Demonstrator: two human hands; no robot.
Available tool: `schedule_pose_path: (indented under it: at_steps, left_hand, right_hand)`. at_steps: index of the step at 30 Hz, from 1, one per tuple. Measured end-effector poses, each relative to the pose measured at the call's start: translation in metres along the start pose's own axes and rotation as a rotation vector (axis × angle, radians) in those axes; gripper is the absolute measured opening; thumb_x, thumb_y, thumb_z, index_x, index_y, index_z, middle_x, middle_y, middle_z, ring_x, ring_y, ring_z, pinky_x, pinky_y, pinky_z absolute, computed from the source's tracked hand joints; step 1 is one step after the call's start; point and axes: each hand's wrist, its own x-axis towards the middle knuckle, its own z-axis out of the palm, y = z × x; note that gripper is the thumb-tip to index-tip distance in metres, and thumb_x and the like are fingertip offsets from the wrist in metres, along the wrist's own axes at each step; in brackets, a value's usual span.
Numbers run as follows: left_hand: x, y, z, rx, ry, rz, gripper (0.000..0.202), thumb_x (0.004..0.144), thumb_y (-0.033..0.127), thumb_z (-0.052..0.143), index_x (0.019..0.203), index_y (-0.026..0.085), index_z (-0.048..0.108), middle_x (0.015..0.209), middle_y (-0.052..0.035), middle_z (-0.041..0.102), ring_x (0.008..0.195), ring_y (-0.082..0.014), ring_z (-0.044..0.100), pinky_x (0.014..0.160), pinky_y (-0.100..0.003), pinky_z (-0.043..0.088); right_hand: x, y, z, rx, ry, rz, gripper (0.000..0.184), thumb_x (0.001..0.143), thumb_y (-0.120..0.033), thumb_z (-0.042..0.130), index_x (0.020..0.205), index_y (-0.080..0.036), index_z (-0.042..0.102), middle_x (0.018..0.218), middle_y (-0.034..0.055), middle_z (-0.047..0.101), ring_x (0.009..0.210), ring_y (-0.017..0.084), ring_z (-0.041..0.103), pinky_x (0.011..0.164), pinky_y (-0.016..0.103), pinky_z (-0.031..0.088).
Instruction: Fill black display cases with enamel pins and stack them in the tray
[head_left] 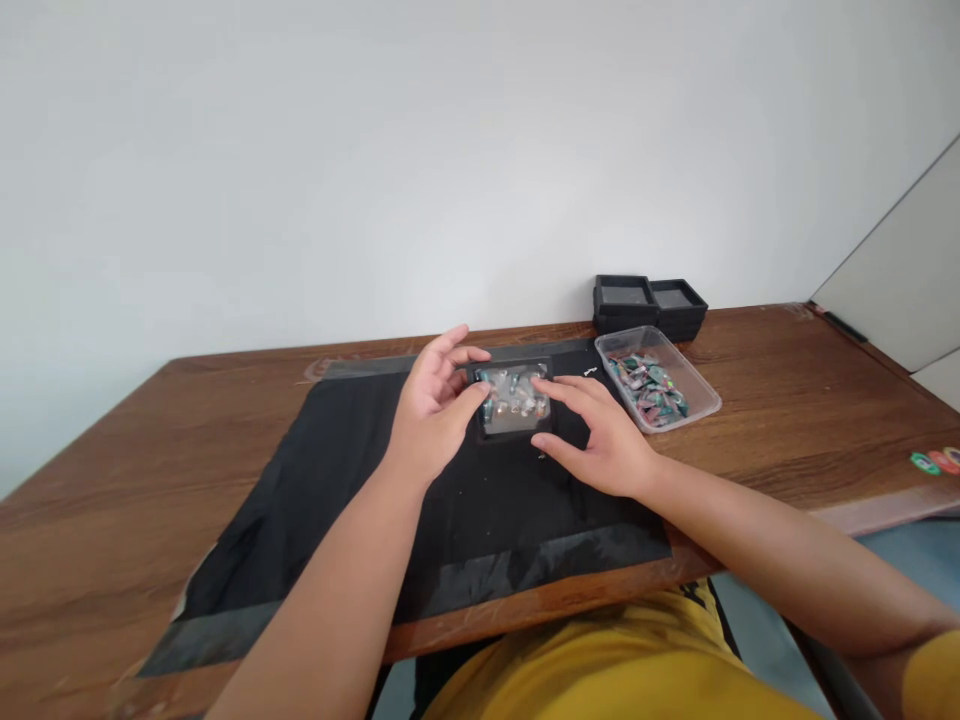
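Note:
A small black tray (517, 434) lies on a black mat (360, 520) in the middle of the wooden table. It holds several small colourful pieces (517, 395). My left hand (433, 405) rests at the tray's left edge, fingers curled with the thumb and fingertips touching the pieces inside. My right hand (600, 435) lies just right of the tray, fingers stretched out flat, the fingertips at the tray's right rim.
A clear plastic container (701, 395) with several more colourful pieces stands right of the mat. Two stacks of black trays (649, 300) sit behind it by the white wall. A few loose pieces (937, 461) lie at the table's right edge.

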Motion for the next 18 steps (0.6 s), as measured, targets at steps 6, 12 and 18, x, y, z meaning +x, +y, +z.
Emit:
schedule_pose_path:
  at_steps: [6,12,18]
  left_hand:
    - [0.002,0.005,0.002,-0.076,0.096,-0.214,0.057,0.065,0.019,0.07,0.121,0.023,0.061,0.105,-0.0043,0.068,0.083,-0.0163,0.062,0.07,-0.027,0.052]
    - [0.005,0.02,0.002,-0.214,0.133,-0.599,0.044,0.061,0.016,0.07,0.105,0.017,0.067,0.103,-0.0067,0.074,0.065,-0.0131,0.063,0.056,-0.024,0.052]
    - [0.003,0.025,0.003,-0.341,-0.045,-0.745,0.026,0.075,0.023,0.07,0.1,0.016,0.07,0.096,-0.0099,0.077,0.067,-0.0192,0.07,0.052,-0.027,0.056]
  right_hand:
    - [0.002,0.0,-0.001,0.064,-0.073,0.003,0.051,0.091,-0.038,0.066,0.14,-0.025,0.055,0.127,0.0099,0.068,0.117,0.025,0.061,0.105,0.047,0.046]
    - [0.001,0.0,0.001,0.062,-0.233,0.04,0.081,0.074,-0.049,0.083,0.142,-0.02,0.052,0.129,0.0136,0.066,0.116,0.029,0.061,0.1,0.047,0.048]
    - [0.004,-0.005,0.001,0.039,-0.227,0.243,0.055,0.081,-0.04,0.077,0.128,-0.017,0.061,0.116,0.0106,0.073,0.101,0.025,0.068,0.09,0.04,0.053]
